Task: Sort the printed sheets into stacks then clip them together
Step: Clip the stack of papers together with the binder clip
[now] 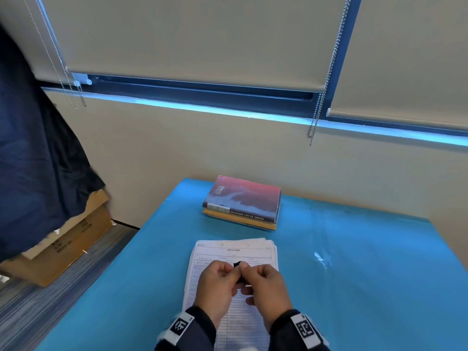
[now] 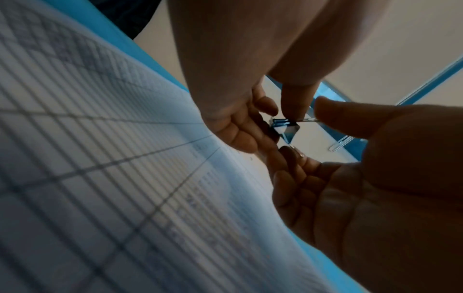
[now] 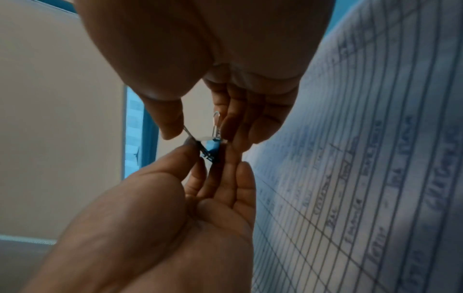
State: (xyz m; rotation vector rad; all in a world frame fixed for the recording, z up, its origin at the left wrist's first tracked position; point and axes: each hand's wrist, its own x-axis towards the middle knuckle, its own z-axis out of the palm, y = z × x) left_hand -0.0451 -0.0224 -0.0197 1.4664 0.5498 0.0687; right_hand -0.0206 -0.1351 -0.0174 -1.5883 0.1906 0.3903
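Observation:
A stack of printed "Stock Card" sheets (image 1: 235, 252) lies on the blue table (image 1: 354, 274), near its front edge. Just above the stack, my left hand (image 1: 234, 269) and right hand (image 1: 245, 269) meet and both pinch a small black binder clip (image 1: 237, 265). In the left wrist view the clip (image 2: 284, 128) shows its silver wire handles, with the left hand (image 2: 275, 117) and right hand (image 2: 308, 134) holding them. In the right wrist view the clip (image 3: 209, 151) sits between the right hand (image 3: 200, 134) and left hand (image 3: 210, 159). The clip does not touch the ruled sheets (image 3: 375, 178).
Two stacked books (image 1: 243, 201) lie at the table's far edge by the wall. A cardboard box (image 1: 63, 239) stands on the floor to the left, under a dark cloth (image 1: 30, 148). Blind chains (image 1: 315, 122) hang from the window.

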